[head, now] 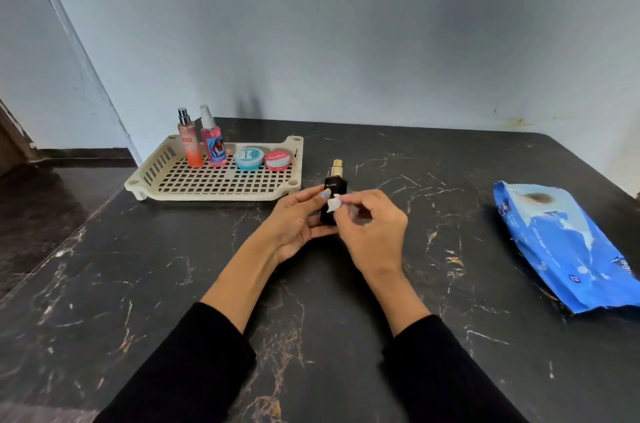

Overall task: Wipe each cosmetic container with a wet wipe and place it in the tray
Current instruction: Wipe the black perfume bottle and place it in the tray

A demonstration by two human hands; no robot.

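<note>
Left hand (300,225) gripping black bottle (333,196), right hand (372,222) pinching wet wipe (333,205) vs its front. Wet glass = slippy, prob could drop onto table (173,284) w/ loose hold.

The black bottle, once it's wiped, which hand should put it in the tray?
Probably the left hand: it grips the black bottle and is nearer the tray.

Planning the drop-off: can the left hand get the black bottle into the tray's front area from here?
Probably yes. The left hand grips the black bottle beside the tray, whose low front rim and bare front grid leave the way free.
</note>
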